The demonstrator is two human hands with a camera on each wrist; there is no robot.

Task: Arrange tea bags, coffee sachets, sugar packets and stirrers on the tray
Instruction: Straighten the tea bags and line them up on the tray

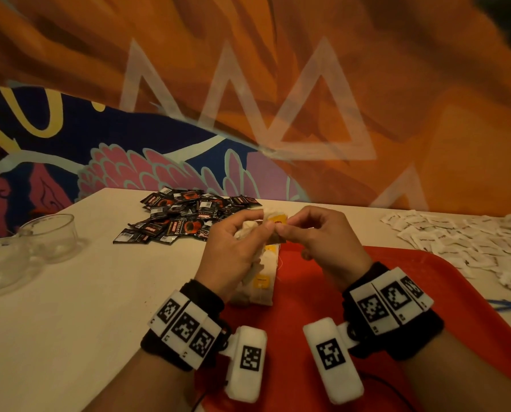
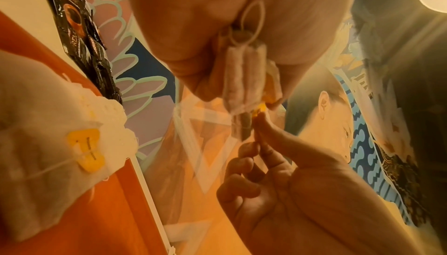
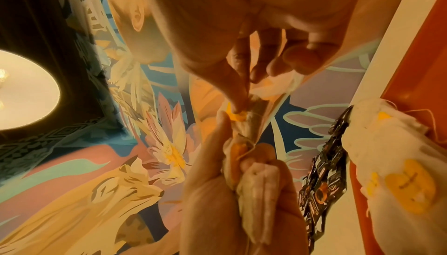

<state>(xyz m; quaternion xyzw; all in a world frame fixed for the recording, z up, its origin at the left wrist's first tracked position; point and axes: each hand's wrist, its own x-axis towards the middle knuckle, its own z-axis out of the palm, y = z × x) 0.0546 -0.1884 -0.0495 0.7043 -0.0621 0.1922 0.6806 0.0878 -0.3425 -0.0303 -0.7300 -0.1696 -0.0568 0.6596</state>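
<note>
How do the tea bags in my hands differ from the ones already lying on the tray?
The held tea bags are bunched upright in the left hand, off the surface; the tea bags on the tray lie flat at the left edge of the red tray. The right hand pinches a held tag; the tray ones lie untouched. Both are white with yellow tags.

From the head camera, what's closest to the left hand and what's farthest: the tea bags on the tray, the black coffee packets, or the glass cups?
Measured from the left hand:
1. Tea bags on the tray: right under the hand, at the red tray's left edge.
2. Black coffee packets: piled behind the hand, a bit to the left.
3. Glass cups: far off at the table's left edge.
</note>
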